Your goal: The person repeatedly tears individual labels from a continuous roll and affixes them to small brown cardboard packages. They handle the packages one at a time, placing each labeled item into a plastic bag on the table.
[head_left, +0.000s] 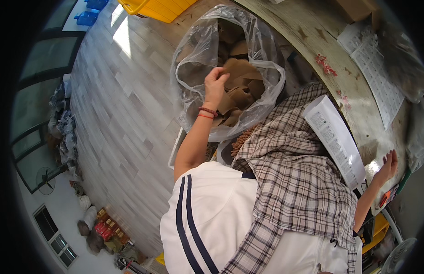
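Note:
My left hand [215, 86] pinches the edge of a flat brown piece [243, 72], which looks like paper or leather. It is over the mouth of a large clear plastic bag [193, 59]. Inside the bag lie several more brown pieces [232, 101], some curled or folded. Over at the right, my right hand [386, 168] is raised above the table's edge, its fingers stretched out and holding nothing I can see. Beside it lies a shiny clear plastic piece [371, 168]. A white sheet of printed labels [335, 141] rests along the table edge next to my checked apron [303, 182].
The worn wooden table [308, 36] curves along the right, with another printed sheet [374, 73] and clear plastic bags [404, 68] on it. A yellow crate [159, 8] stands beyond the bag. An orange-and-black tool [388, 196] lies near my right wrist. Grey plank flooring [125, 100] stretches left.

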A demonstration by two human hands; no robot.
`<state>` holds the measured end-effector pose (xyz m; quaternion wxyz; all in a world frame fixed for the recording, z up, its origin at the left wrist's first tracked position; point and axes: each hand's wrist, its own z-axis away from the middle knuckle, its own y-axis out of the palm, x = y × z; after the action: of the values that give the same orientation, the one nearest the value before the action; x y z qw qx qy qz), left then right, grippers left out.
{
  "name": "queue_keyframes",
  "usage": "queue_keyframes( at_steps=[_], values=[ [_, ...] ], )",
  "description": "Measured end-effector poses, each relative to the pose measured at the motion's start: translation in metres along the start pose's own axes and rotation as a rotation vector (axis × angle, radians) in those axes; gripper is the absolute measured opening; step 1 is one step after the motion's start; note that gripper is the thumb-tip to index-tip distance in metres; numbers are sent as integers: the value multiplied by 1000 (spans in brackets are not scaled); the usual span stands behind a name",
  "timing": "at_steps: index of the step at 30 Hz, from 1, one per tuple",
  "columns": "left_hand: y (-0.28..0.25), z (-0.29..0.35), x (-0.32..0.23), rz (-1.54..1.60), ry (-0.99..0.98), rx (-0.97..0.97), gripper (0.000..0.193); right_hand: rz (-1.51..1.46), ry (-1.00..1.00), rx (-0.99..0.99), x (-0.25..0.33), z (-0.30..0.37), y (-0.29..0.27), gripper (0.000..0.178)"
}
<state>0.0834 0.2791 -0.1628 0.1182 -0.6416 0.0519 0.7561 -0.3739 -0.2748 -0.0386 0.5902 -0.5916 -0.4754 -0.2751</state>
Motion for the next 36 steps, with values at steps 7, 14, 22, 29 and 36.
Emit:
queue_keyframes(
  at_steps=[7,14,22,29,36],
  values=[
    [68,91,-153,546,13,349,22,-274,-196,934,236,134,177,55],
    [52,78,-133,-291,211,553,43,-379,188,866,216,191,201,43],
    [-27,42,84,-1203,144,522,81,-405,432,918,221,178,204,44],
    [-24,22,22,-862,240,83,49,-387,240,749,218,164,199,34],
    [106,76,-162,387,13,374,47,93,-910,289,253,163,222,42]
  ],
)
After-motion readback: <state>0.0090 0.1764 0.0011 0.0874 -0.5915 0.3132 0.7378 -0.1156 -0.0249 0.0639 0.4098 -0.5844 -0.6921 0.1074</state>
